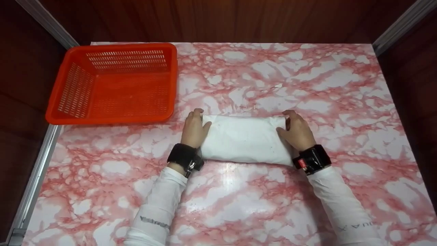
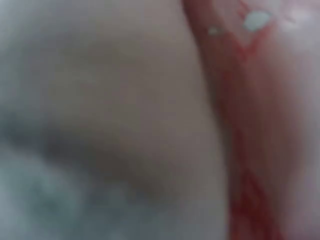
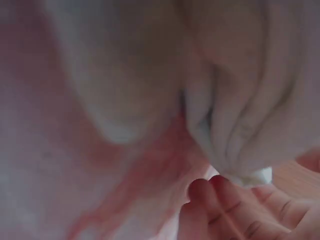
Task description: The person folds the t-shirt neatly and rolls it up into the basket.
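Observation:
A white, rectangular, slightly puffy bundle that looks like folded cloth [image 1: 244,140] lies near the middle of the table in the head view. My left hand [image 1: 195,130] grips its left end, thumb over the top and fingers along the outer side. At the right end my right hand [image 1: 297,131] holds it in the same way, with the thumb on the upper face. The undersides of both grips are hidden. Close, blurred skin and the pink-red surface fill the left wrist view. In the right wrist view, several curled fingers [image 3: 230,210] show at lower right.
An orange-red plastic basket [image 1: 172,85] with slotted walls stands at the back left; nothing shows inside it. The table [image 1: 327,89] has a pink and white marbled top. Dark reddish-brown panels [image 1: 218,20] close off the back and both sides.

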Available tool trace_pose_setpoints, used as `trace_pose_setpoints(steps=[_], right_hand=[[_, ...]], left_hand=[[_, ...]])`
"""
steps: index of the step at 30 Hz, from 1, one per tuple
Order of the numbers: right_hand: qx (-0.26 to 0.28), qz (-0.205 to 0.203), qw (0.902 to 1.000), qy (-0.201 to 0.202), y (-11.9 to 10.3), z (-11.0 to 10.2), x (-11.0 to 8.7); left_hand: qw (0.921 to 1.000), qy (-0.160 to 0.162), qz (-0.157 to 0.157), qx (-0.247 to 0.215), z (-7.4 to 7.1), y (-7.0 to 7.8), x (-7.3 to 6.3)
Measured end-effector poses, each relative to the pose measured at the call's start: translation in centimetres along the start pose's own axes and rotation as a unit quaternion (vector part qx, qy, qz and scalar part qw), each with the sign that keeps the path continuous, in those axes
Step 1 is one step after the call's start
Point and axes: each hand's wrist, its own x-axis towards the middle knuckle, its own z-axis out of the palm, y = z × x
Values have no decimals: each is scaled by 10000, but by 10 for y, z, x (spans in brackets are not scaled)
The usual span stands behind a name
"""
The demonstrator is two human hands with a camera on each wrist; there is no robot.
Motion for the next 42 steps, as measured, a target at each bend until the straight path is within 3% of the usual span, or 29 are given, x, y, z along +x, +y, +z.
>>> trace_pose_setpoints(steps=[5,10,14,19,29,35,42], right_hand=[[-34,334,9994,34,4,-3,-14],[9,732,9973,-46,2,-3,-30],[-24,981,9948,-281,-3,0,-39],[-213,890,9953,-317,-8,9,-41],[-546,700,9954,-353,-14,25,-37],[-401,587,9972,-235,-22,36,-37],[-322,415,9984,-192,-29,42,-37]], left_hand=[[9964,-126,-529,655,-7,1,-12],[9863,-472,-1141,1095,-10,7,-30],[9803,-566,-1325,1348,-4,13,-42],[9826,-397,-1172,1383,7,16,-49],[9843,164,-808,1559,24,20,-50],[9837,279,-701,1635,31,25,-49],[9875,206,-260,1540,30,24,-49]])
